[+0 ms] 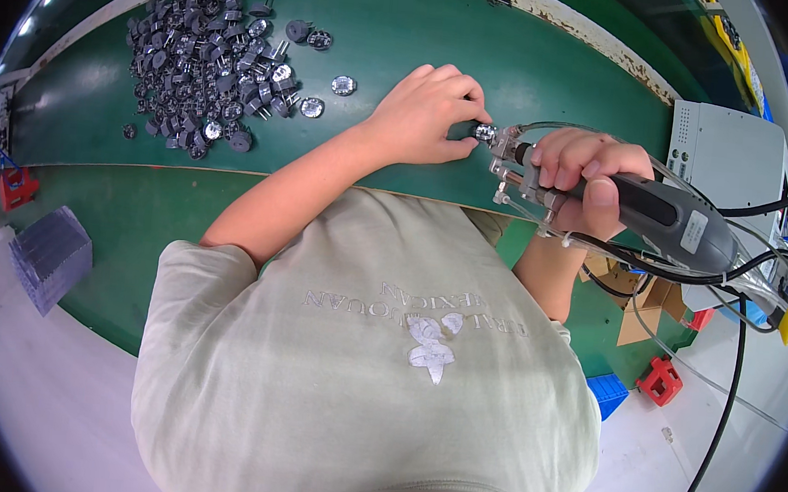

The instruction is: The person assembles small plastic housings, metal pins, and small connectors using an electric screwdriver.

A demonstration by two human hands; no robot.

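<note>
Ok, my L hand's fingers pinch a small round part over table, gap just part-wide; R hand wraps grey tool, long axis slanting L-R, tip facing L at part

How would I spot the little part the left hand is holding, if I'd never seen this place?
Find the long green table, then the left hand over its middle stretch. That hand pinches the part, small and shiny, by the tip of the grey tool. It alone is in a hand; similar ones lie in the pile or loose beside it.
</note>
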